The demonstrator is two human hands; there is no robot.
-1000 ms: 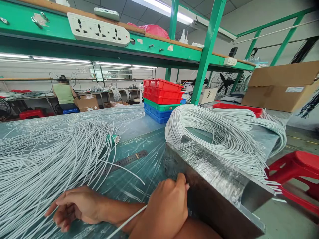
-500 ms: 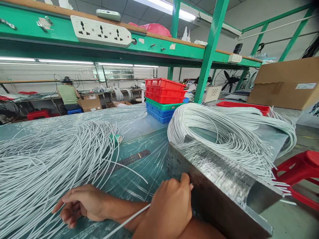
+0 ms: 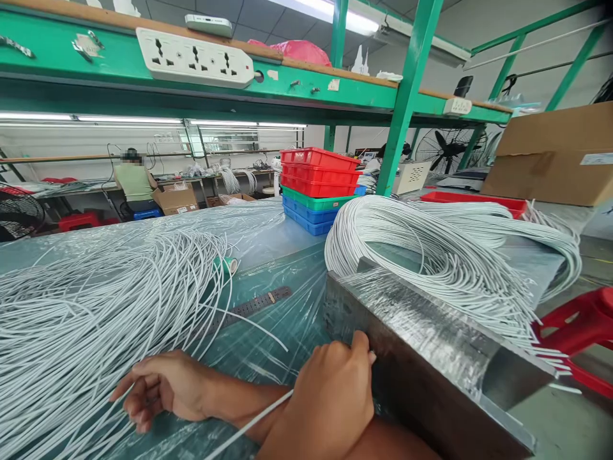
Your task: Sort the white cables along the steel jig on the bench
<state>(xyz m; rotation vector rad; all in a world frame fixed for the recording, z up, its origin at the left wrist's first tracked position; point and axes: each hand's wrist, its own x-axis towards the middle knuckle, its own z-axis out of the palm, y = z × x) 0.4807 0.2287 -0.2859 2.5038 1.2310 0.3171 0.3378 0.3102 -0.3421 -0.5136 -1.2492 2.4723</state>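
My left hand [image 3: 328,399] is closed in a fist around a white cable [image 3: 253,425], which runs from it down to the bottom edge. Its thumb side rests close to the dark side of a metal channel [image 3: 412,319]; whether they touch I cannot tell. My right arm crosses beneath the left one. My right hand [image 3: 160,390] lies at the left with palm toward me, fingers loosely curled and apart, holding nothing visible. It borders a large loose pile of white cables [image 3: 119,306]. A steel ruler [image 3: 258,303] lies beyond, partly under cable ends.
Behind the metal channel lies a coiled cable bundle [image 3: 354,223]. Stacked plastic trays [image 3: 318,172] stand at the back, near a green post [image 3: 405,108]. A green tape roll [image 3: 230,265] sits beside the pile. Right: a cardboard box [image 3: 550,160] and red stool [image 3: 584,326].
The view has shifted slightly, so most things sit a little farther right. My right hand has moved slightly right. The left fist keeps its hold on the cable.
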